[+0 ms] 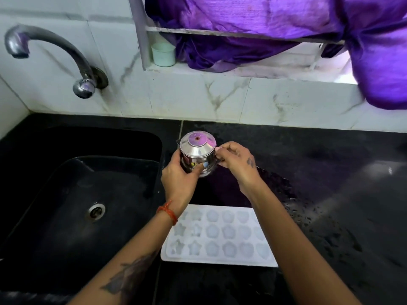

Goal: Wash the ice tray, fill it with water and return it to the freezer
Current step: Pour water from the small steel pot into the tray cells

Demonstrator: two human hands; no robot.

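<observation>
Ice tray (222, 236): white/translucent, flat on the black counter (319, 164), near edge, just right of the sink (66, 172). Cavities face up; star shapes in the left cols, rounder flower-ish shapes to the right. Can't tell whether cavities hold water or are only wet. Both forearms cross above it; neither hand touches it.

Just beyond the tray: small steel pot (197, 154) w/ domed lid and spout-like lip at its far-left side, a sticker on the body. Whether it's lifted or resting on the counter: can't tell. Left hand (179, 172) wraps the body from the left, fingers curled round the lower wall. Right hand (236, 160) pinches at the pot's right side, prob. a handle or lid edge; exact part hidden by the fingers.

Counter to the right of the tray is beaded w/ water drops. Sink basin is black, drain (96, 211) visible. Tap (50, 53) on the far-left wall, no stream seen. Pale cup (163, 54) on the window ledge, purple cloth (286, 29) bunched over the ledge.

Judgement: wash step looks done (wet counter, tray laid out); fill step is in hand, pot as the pouring vessel. Next move prob. calls for opening the lid or tipping the lip over the cavities, slow and low, row by row. Risks: overfill, spill onto the counter, a flexible tray sloshing when carried to the freezer.
</observation>
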